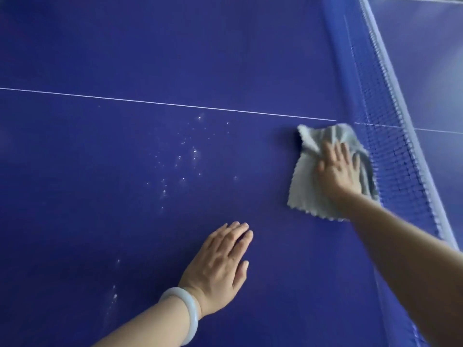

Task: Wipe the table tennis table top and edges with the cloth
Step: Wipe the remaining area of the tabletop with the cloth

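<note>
A person leans over a blue table [150,58]. The right hand [340,169] lies flat on a grey cloth [304,186], with its fingers straight and a little spread, pressing it down. The cloth sits on the right side of the table, just beside the net [390,136], and its far part is bunched up. The left hand [223,266] rests flat on the table, nearer and to the left, with its fingers straight and close together. It has a pale bangle [188,314] on the wrist. Small white spots [190,156] dot the table left of the cloth. A thin white line [150,102] runs across the table, far from the hands.
</note>
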The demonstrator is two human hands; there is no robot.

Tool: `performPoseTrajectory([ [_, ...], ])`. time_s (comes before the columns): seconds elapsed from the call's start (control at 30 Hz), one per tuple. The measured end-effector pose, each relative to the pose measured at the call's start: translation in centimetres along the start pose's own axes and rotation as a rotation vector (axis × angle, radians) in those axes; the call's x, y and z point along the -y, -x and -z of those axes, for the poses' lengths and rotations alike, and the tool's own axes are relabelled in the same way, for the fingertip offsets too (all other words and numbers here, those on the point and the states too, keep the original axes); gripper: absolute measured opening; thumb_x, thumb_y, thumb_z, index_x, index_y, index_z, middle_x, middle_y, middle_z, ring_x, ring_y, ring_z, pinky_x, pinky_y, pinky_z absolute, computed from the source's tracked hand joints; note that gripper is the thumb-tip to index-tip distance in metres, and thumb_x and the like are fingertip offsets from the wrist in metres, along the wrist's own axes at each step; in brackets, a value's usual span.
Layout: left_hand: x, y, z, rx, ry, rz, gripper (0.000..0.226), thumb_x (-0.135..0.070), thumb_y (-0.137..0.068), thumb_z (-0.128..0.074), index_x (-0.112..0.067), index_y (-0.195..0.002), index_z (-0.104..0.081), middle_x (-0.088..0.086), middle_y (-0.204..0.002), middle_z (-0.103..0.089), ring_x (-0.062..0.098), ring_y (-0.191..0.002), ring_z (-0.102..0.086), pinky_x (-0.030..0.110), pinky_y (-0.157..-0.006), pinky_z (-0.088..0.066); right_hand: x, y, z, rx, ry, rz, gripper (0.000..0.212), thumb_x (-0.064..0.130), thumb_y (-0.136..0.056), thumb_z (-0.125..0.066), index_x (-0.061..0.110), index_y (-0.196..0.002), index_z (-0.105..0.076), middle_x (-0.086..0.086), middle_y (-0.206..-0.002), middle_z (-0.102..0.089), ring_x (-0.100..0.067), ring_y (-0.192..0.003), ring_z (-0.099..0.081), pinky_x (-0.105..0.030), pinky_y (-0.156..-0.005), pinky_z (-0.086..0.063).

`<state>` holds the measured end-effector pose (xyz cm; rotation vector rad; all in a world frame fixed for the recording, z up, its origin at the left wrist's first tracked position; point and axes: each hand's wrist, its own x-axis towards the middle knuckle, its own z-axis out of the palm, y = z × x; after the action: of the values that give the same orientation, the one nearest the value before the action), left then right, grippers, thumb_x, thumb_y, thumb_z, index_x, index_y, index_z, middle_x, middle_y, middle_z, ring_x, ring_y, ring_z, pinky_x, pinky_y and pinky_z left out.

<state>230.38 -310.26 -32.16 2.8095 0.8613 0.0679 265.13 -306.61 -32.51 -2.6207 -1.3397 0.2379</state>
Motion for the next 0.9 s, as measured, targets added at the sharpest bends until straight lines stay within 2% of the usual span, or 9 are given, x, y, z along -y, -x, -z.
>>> performPoseTrajectory([
  [0.07,0.0,0.1,-0.2,0.001,0.01,0.014,0.054,-0.038,-0.097,-0.041,-0.017,-0.146,-0.045,0.001,-0.153,-0.04,0.019,-0.141,-0.039,0.039,-0.117,-0.033,2.1,-3.9,0.2,0.022,-0.026,-0.073,0.064,0.024,-0.099,-0.034,0.02,-0.159,-0.013,-0.004,-0.168,-0.01,-0.024,-0.155,-0.005,-0.053,-0.123,-0.001],
  [0.13,-0.2,0.2,-0.2,0.01,0.012,0.027,0.054,-0.039,-0.097,-0.042,-0.018,-0.147,-0.044,0.0,-0.154,-0.039,0.018,-0.142,-0.037,0.039,-0.116,-0.033,6.3,-6.2,-0.3,0.033,-0.025,0.023,0.068,0.022,-0.098,-0.035,0.022,-0.16,-0.007,0.001,-0.169,-0.005,-0.023,-0.155,-0.003,-0.055,-0.123,0.0],
  [0.27,-0.6,0.2,0.4,0.015,-0.019,0.012,0.054,-0.039,-0.096,-0.043,-0.017,-0.146,-0.046,0.001,-0.152,-0.041,0.018,-0.142,-0.039,0.037,-0.117,-0.031,17.7,-3.3,-3.0,0.118,0.038,0.522,0.067,0.031,-0.101,-0.034,0.033,-0.16,-0.003,0.008,-0.168,-0.009,-0.018,-0.154,-0.007,-0.052,-0.123,-0.001],
  [0.37,-0.8,0.1,0.7,0.026,-0.028,0.009,0.054,-0.038,-0.097,-0.042,-0.016,-0.146,-0.046,0.002,-0.152,-0.042,0.02,-0.141,-0.039,0.038,-0.116,-0.032,17.6,-1.4,-3.8,0.191,0.006,0.725,0.054,0.039,-0.107,-0.026,0.033,-0.159,-0.014,0.009,-0.167,-0.01,-0.015,-0.155,-0.006,-0.043,-0.125,0.002],
  [0.47,-0.6,0.1,0.4,0.02,-0.004,0.013,0.054,-0.038,-0.098,-0.04,-0.016,-0.147,-0.044,0.002,-0.153,-0.04,0.02,-0.142,-0.038,0.039,-0.117,-0.032,9.5,-2.8,-2.0,0.085,0.005,0.621,0.055,0.028,-0.108,-0.029,0.034,-0.159,-0.013,0.013,-0.167,-0.006,-0.019,-0.154,-0.014,-0.041,-0.125,-0.005],
  [0.57,-0.5,0.1,0.3,0.009,-0.012,0.012,0.054,-0.038,-0.098,-0.037,-0.015,-0.146,-0.045,0.002,-0.151,-0.042,0.02,-0.141,-0.04,0.038,-0.117,-0.032,1.2,-2.9,-0.2,-0.045,-0.049,0.204,0.053,0.029,-0.105,-0.025,0.026,-0.158,-0.021,0.001,-0.167,-0.015,-0.025,-0.153,-0.017,-0.048,-0.124,-0.011],
  [0.7,-0.4,0.1,0.1,-0.003,-0.012,0.003,0.054,-0.038,-0.098,-0.037,-0.015,-0.146,-0.044,0.003,-0.151,-0.041,0.022,-0.141,-0.039,0.039,-0.117,-0.031,2.8,0.1,-0.9,-0.083,-0.12,-0.194,0.058,0.037,-0.106,-0.024,0.012,-0.159,-0.019,-0.01,-0.167,-0.014,-0.027,-0.154,-0.008,-0.05,-0.124,-0.005],
  [0.77,-0.5,0.0,0.2,-0.006,-0.009,0.0,0.053,-0.038,-0.097,-0.04,-0.014,-0.145,-0.046,0.004,-0.15,-0.043,0.022,-0.139,-0.041,0.039,-0.117,-0.031,6.7,2.8,-2.0,-0.086,-0.073,-0.125,0.062,0.041,-0.106,-0.028,0.009,-0.159,-0.019,-0.012,-0.167,-0.013,-0.028,-0.154,-0.007,-0.051,-0.124,-0.001],
  [0.9,-0.7,0.0,0.3,0.004,-0.021,-0.003,0.05,-0.038,-0.097,-0.04,-0.014,-0.139,-0.052,0.008,-0.147,-0.046,0.025,-0.137,-0.043,0.04,-0.118,-0.03,7.7,8.6,-3.1,0.011,-0.013,0.349,0.06,0.047,-0.105,-0.023,0.027,-0.16,-0.01,0.003,-0.168,-0.008,-0.019,-0.155,-0.003,-0.038,-0.125,0.004],
])
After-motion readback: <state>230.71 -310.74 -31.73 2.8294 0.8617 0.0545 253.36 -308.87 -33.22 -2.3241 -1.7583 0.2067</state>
